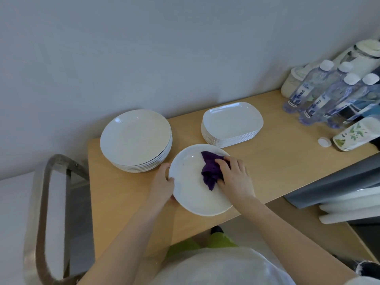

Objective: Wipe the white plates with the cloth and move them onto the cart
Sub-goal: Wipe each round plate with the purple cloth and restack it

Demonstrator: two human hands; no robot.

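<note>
A round white plate (190,190) lies near the front edge of the wooden table (277,153). My left hand (163,185) grips its left rim, thumb on top. My right hand (235,176) holds a crumpled purple cloth (209,169) pressed onto the plate's right half. Behind it to the left stands a stack of round white plates (135,139). A stack of rounded rectangular white plates (232,123) stands behind to the right. The cart's curved metal handle (39,212) shows at the left, beside the table's end.
Several water bottles (320,93) with white caps cluster at the table's right end, with white jars (292,83) behind them. A leaf-patterned container (353,135) lies on its side near a loose white cap (324,142). A grey unit with white shelves (349,200) stands at the right.
</note>
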